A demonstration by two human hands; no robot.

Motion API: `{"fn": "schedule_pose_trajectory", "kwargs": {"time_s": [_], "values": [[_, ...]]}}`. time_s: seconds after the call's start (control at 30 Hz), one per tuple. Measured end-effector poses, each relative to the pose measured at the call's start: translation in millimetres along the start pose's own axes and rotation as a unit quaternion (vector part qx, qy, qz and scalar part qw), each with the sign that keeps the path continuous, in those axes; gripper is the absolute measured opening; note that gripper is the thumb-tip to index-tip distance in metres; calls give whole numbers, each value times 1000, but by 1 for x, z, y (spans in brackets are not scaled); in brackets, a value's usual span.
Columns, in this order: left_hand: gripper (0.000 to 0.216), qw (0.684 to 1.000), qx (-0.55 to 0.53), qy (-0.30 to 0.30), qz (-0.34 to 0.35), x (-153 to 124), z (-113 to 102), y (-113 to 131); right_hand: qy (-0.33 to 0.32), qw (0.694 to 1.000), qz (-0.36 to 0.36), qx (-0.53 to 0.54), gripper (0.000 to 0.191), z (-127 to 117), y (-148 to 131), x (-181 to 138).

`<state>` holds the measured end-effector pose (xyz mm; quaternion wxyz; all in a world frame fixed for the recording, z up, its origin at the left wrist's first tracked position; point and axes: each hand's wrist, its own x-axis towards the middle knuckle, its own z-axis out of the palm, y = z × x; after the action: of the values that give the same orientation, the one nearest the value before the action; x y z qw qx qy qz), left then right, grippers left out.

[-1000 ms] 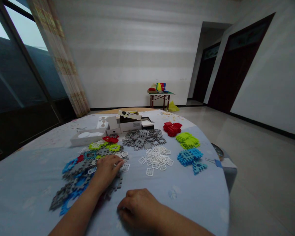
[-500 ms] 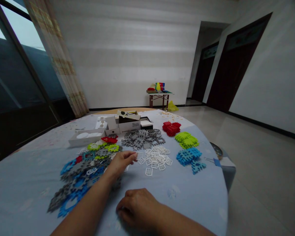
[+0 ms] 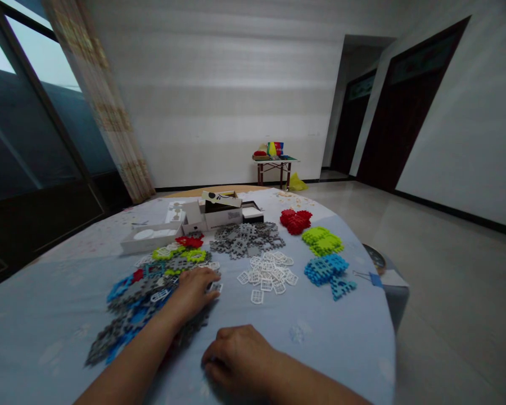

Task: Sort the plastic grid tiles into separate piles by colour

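My left hand (image 3: 197,291) is over the right edge of a mixed pile of plastic interlocking pieces (image 3: 139,295) in grey, blue, green, red and white. Its fingers are stretched forward with the thumb apart, and a white window-shaped piece (image 3: 216,287) lies at the fingertips; no piece is visibly gripped. Near the front of the cloth rests my right hand (image 3: 238,357), fingers curled in with nothing showing in them. White lattice window pieces (image 3: 267,273) lie in a loose heap to the right of my left hand.
Behind is a heap of grey pieces (image 3: 247,239). Red (image 3: 295,221), lime green (image 3: 322,242) and blue pieces (image 3: 325,270) form separate piles at the right. Open boxes (image 3: 221,211) and a white tray (image 3: 149,239) stand farther back on the cloth-covered table (image 3: 320,349).
My left hand has moved left and back from beside the white heap to the mixed pile, its pinch opening out. My right hand has stayed in place.
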<state>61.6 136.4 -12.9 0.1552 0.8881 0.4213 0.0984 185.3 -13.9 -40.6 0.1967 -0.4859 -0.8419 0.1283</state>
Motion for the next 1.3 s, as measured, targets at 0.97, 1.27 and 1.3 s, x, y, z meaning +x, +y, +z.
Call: {"fn": "schedule_pose_trajectory", "kwargs": {"time_s": [0.97, 1.27, 1.3], "values": [[43, 959, -278, 13, -60, -6, -5, 16, 4, 1000, 16, 16, 28, 2, 0, 0], [56, 934, -351, 41, -54, 12, 23, 49, -1, 1000, 19, 22, 27, 2, 0, -1], [54, 938, -339, 56, -51, 9, 20, 48, -2, 999, 21, 24, 27, 1, 0, -1]]}}
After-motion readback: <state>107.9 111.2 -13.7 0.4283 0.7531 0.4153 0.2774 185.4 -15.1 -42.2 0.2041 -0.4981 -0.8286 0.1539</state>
